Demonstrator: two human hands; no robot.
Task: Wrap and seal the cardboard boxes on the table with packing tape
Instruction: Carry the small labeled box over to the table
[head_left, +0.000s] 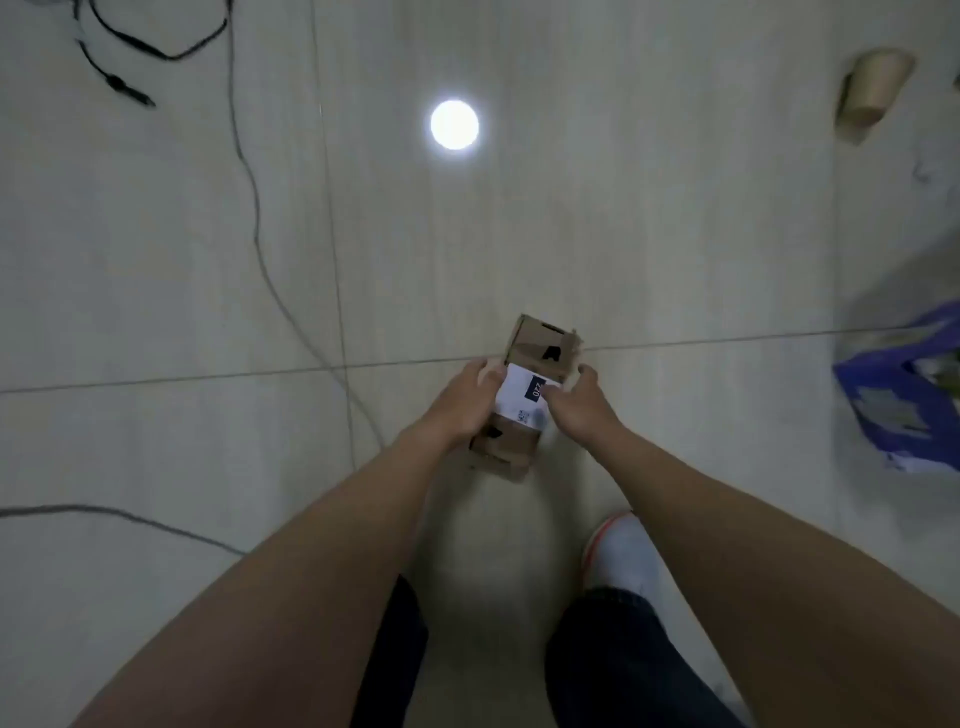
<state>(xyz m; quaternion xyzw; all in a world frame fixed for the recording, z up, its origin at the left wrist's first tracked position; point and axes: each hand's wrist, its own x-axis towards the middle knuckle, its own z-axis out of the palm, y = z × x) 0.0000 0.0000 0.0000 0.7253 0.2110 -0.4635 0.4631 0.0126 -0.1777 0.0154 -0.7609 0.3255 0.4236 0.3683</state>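
Gripping box (543, 347) (left hand (464, 408), right hand (577, 410))

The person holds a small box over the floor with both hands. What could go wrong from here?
1. The far end of the cardboard box looks open and untaped, so contents, if any, might slide out.
2. The left hand and right hand hold it over the floor; a slip would likely drop it.
3. Cables lie loose there, possibly a trip hazard.
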